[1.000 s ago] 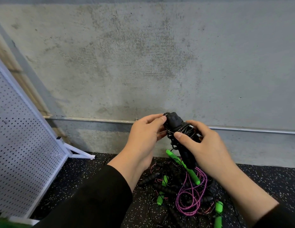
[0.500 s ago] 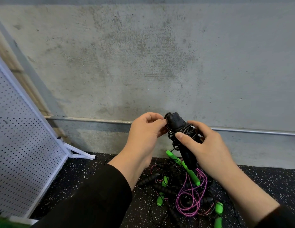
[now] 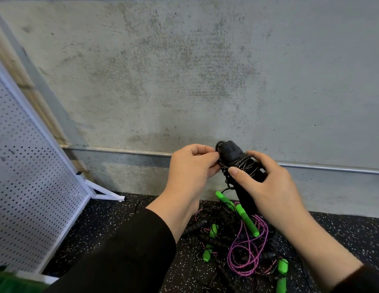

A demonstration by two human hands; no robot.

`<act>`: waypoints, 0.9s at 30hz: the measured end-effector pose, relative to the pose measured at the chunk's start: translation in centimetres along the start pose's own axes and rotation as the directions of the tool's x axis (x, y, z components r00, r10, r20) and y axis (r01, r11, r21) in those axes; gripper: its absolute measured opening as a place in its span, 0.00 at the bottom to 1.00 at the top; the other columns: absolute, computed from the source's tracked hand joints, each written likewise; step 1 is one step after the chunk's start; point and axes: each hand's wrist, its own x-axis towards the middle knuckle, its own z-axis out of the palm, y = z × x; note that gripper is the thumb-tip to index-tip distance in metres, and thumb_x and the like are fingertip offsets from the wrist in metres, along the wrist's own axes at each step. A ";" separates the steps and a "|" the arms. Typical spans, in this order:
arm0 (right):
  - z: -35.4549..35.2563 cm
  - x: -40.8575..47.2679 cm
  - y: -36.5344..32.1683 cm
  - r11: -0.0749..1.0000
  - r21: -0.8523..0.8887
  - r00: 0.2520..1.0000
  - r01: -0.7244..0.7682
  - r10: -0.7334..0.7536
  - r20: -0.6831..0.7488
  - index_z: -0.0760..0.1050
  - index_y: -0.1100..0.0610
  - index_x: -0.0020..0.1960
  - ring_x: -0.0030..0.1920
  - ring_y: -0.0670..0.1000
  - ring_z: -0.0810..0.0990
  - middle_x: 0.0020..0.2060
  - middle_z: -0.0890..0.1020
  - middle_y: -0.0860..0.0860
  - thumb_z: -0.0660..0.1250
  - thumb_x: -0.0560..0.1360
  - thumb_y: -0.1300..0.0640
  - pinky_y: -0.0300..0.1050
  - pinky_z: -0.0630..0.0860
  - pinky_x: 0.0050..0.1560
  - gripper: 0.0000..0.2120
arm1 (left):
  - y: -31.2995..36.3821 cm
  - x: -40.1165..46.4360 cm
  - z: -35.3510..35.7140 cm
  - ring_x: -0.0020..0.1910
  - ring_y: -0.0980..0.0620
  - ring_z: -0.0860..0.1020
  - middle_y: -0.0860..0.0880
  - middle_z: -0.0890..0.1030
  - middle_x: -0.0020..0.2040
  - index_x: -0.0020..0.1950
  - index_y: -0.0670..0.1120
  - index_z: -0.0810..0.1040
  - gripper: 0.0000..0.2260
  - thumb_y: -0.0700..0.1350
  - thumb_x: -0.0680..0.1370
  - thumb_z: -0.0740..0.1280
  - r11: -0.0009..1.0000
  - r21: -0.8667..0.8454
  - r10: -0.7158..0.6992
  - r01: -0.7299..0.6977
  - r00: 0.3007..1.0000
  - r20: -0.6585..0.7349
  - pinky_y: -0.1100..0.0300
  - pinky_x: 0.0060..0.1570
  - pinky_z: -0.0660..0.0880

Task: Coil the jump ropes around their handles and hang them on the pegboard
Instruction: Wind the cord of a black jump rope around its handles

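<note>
Right hand (image 3: 275, 187) grips black handles (image 3: 233, 154); left hand (image 3: 190, 163) pinches cord.

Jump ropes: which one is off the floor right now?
The black jump rope, coiled round its black handles, gripped by the right hand and pinched by the left hand. The green-handled and pink ones lie in the floor pile.

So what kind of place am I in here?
Probably a gym or its equipment storage corner: speckled rubber floor, a bare concrete wall, a white pegboard standing at the left, and a tangle of jump ropes on the floor below your hands.
</note>
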 end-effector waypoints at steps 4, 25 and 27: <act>0.1 -0.1 -0.1 0.999 -0.043 1.000 0.008 -0.009 -0.025 0.75 0.40 0.64 0.47 0.39 0.81 0.46 0.83 0.40 0.73 0.68 0.35 0.46 0.80 0.51 0.26 | -0.1 0.0 0.2 0.41 0.51 0.85 0.42 0.84 0.43 0.46 0.38 0.81 0.02 0.32 0.77 0.72 1.000 -0.015 0.024 -0.024 0.999 -0.022 0.61 0.44 0.82; -0.7 0.1 -0.9 0.873 0.468 0.985 -0.133 0.063 0.161 0.84 0.55 0.55 0.46 0.43 0.83 0.47 0.87 0.49 0.70 0.77 0.52 0.33 0.76 0.46 0.10 | 0.3 0.7 -0.5 0.56 0.54 0.83 0.51 0.86 0.54 0.60 0.48 0.83 0.09 0.41 0.81 0.68 0.976 0.125 0.154 -0.177 0.972 0.175 0.57 0.58 0.77; -0.8 0.1 -1.0 0.846 0.502 0.972 -0.178 0.073 0.223 0.84 0.56 0.55 0.50 0.44 0.83 0.50 0.87 0.51 0.69 0.76 0.49 0.38 0.76 0.52 0.14 | 0.4 0.8 -0.6 0.53 0.57 0.83 0.53 0.86 0.53 0.61 0.48 0.83 0.10 0.40 0.82 0.66 0.963 0.156 0.191 -0.220 0.965 0.181 0.59 0.57 0.78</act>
